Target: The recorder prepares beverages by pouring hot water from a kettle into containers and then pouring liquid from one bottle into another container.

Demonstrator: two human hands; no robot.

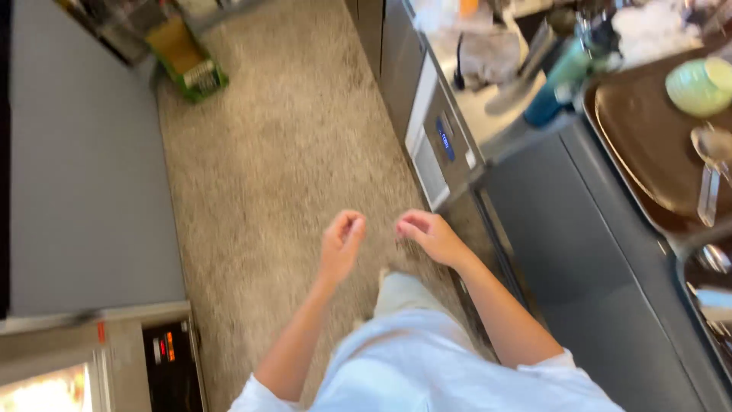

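Head view shows both hands loosely curled and holding nothing, the left hand [341, 243] just beside the right hand [427, 235], over the speckled floor [282, 152]. Farther right, a brown tray [648, 145] on the worktop [488, 114] carries a green bowl [700, 85].

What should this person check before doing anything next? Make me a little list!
1. Left hand holds nothing: ok, fingers loosely curled, nothing seen in them.
2. Right hand holds nothing: ok, curled the same way.
3. Hands apart from each other: ok, a gap shows between them.
4. Floor ahead free of clutter: ok nearby; a green box lies far off by the wall.
5. Brown tray sits steady on the counter: cannot tell, the picture is blurred.
6. Green bowl safely on the tray: ok.
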